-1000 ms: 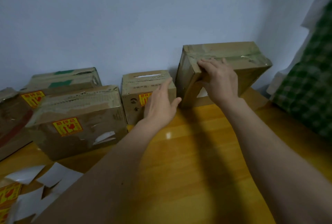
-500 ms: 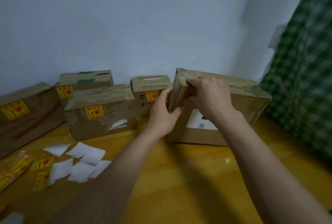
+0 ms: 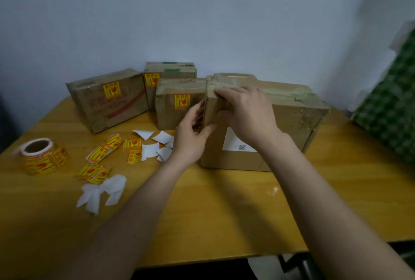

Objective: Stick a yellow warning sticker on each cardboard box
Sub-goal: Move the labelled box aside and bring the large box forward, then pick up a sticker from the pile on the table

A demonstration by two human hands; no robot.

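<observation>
1. In the head view, we saw both hands on the near left corner of the big box (image 3: 280, 122), which stood on the yellow table (image 3: 224, 207) in front of the smaller boxes.
2. The right hand (image 3: 244, 113) lay over the top edge, its fingers curled down round the corner, gripping the cardboard.
3. The left hand (image 3: 193, 140) was against the left face with its thumb hooked on the front; its fingers were hidden behind the box edge, so we judged it a grip, but we could not be sure.
4. This box bore a white label (image 3: 238, 145) on its front, and we saw no yellow sticker on any face that showed.
5. Three boxes behind it already carried one: the left box (image 3: 107, 100), the middle box (image 3: 177, 104) and the back box (image 3: 170, 73).
6. The roll of stickers (image 3: 40, 156) sat well apart at the left, with loose stickers (image 3: 133, 149) and white backing scraps (image 3: 101, 192) between.
7. We judged these risks:
   - the corner grip might let the big box twist or slip, since only one end was held;
   - its left face stood just beside the middle box and might knock it;
   - dragging it left might sweep the loose stickers and scraps together or off the table;
   - the worn, taped cardboard might hold a sticker poorly.
</observation>
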